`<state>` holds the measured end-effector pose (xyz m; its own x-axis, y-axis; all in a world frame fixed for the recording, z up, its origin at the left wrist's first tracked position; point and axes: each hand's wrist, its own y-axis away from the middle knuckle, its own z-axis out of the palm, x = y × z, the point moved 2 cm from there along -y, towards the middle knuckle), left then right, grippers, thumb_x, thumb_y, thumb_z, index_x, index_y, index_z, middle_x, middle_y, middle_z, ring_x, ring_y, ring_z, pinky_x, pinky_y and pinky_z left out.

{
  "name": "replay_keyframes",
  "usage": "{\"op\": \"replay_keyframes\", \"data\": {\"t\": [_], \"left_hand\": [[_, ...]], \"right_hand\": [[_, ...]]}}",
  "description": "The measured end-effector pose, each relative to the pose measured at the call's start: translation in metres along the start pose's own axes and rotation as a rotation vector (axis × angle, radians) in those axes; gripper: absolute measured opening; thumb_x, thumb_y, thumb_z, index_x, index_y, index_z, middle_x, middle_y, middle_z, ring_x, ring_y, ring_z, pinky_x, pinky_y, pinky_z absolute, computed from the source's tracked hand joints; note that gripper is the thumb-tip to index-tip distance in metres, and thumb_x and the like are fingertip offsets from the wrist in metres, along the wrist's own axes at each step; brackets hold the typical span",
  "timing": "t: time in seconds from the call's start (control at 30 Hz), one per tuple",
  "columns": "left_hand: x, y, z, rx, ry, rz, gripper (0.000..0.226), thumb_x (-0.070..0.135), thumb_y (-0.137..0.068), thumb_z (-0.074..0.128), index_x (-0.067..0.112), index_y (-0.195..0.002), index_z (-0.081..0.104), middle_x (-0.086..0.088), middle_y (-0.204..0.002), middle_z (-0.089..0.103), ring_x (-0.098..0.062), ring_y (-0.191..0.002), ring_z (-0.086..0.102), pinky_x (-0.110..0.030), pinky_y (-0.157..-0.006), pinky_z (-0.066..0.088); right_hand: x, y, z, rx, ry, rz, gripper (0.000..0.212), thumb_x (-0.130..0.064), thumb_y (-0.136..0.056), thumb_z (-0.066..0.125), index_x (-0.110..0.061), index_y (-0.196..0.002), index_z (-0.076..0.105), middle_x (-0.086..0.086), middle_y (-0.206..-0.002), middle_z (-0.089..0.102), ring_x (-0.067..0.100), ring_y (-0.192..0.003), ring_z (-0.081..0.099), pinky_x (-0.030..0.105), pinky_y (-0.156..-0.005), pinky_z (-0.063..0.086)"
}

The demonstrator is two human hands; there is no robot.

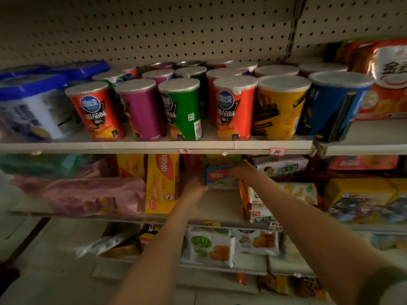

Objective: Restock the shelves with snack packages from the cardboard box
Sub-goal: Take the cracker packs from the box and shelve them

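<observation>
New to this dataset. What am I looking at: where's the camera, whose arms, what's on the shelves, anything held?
There is no robot here. This is one picture from a camera worn on a person's head, looking forward and down at shop shelves. The two bare arms belong to the wearer. The right hand grips a small blue box in a gap on the middle shelf. The left hand is open beside it and holds nothing. To their left stand yellow boxes. The top shelf carries coloured snack tubs. The cardboard box is not in view.
</observation>
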<state>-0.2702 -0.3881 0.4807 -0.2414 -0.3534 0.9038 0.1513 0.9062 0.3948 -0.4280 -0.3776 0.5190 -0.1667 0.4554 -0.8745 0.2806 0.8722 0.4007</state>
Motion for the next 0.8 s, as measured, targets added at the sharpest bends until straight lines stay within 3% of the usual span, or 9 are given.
{"op": "replay_keyframes", "data": {"t": [0.17,0.23,0.33,0.43,0.57,0.67,0.77,0.8], "left_hand": [[-0.006,-0.026,0.014,-0.080,-0.019,0.059,0.052,-0.003,-0.091,0.048,0.015,-0.138,0.040,-0.001,-0.123,0.047,-0.023,-0.122,0.044,-0.030,-0.091,0.037],[-0.008,-0.035,0.015,-0.076,-0.031,0.099,0.048,-0.007,-0.090,0.045,0.011,-0.134,0.045,-0.003,-0.117,0.050,-0.021,-0.114,0.048,-0.028,-0.086,0.037],[-0.006,-0.041,0.015,-0.048,-0.040,0.161,0.045,-0.010,-0.086,0.047,0.009,-0.127,0.053,-0.009,-0.124,0.056,-0.021,-0.110,0.052,-0.030,-0.086,0.041],[0.000,-0.042,0.010,-0.021,-0.011,0.155,0.042,-0.006,-0.087,0.049,0.010,-0.126,0.053,-0.009,-0.120,0.058,-0.021,-0.107,0.052,-0.032,-0.088,0.042],[0.006,-0.030,0.007,-0.124,-0.036,0.065,0.047,-0.009,-0.089,0.045,0.010,-0.132,0.046,-0.008,-0.117,0.052,-0.018,-0.108,0.047,-0.027,-0.086,0.035],[0.009,-0.022,0.010,-0.174,-0.065,0.047,0.050,-0.009,-0.090,0.047,0.011,-0.135,0.042,0.000,-0.115,0.046,-0.021,-0.123,0.043,-0.025,-0.089,0.033],[0.008,-0.022,0.004,-0.143,-0.147,0.005,0.050,-0.002,-0.090,0.052,0.013,-0.136,0.041,0.005,-0.117,0.041,-0.023,-0.126,0.040,-0.028,-0.094,0.033],[0.010,-0.025,0.003,-0.123,-0.186,0.010,0.050,-0.002,-0.089,0.054,0.014,-0.135,0.042,0.006,-0.123,0.043,-0.023,-0.122,0.043,-0.030,-0.096,0.034]], "right_hand": [[-0.008,-0.026,0.007,-0.005,0.393,-0.044,0.047,-0.003,-0.088,0.057,-0.004,-0.133,0.044,0.016,-0.135,0.047,0.029,-0.127,0.044,0.031,-0.104,0.037],[0.001,-0.043,0.013,0.024,0.529,-0.057,0.048,-0.015,-0.089,0.059,-0.007,-0.134,0.045,0.015,-0.135,0.049,0.029,-0.124,0.047,0.035,-0.103,0.042],[0.021,-0.089,0.018,0.104,0.682,-0.088,0.057,-0.038,-0.093,0.048,-0.019,-0.144,0.031,0.010,-0.146,0.038,0.028,-0.132,0.039,0.040,-0.109,0.036],[0.017,-0.079,0.018,0.126,0.611,-0.129,0.052,-0.031,-0.098,0.040,-0.019,-0.146,0.026,0.009,-0.150,0.032,0.026,-0.136,0.034,0.034,-0.110,0.032],[0.007,-0.064,0.016,0.149,0.735,-0.138,0.042,-0.017,-0.095,0.044,-0.007,-0.136,0.041,0.015,-0.138,0.046,0.030,-0.125,0.045,0.029,-0.095,0.041],[0.004,-0.052,0.010,0.160,0.583,-0.190,0.037,-0.012,-0.092,0.048,-0.001,-0.128,0.049,0.017,-0.130,0.053,0.032,-0.115,0.053,0.022,-0.076,0.042],[-0.006,-0.032,0.018,0.067,0.130,-0.233,0.027,-0.028,-0.099,0.037,-0.011,-0.113,0.053,0.012,-0.117,0.057,0.027,-0.097,0.056,0.032,-0.088,0.044],[-0.009,-0.030,0.015,0.042,0.153,-0.268,0.027,-0.026,-0.101,0.035,-0.012,-0.116,0.052,0.011,-0.115,0.057,0.027,-0.103,0.056,0.032,-0.092,0.042]]}}
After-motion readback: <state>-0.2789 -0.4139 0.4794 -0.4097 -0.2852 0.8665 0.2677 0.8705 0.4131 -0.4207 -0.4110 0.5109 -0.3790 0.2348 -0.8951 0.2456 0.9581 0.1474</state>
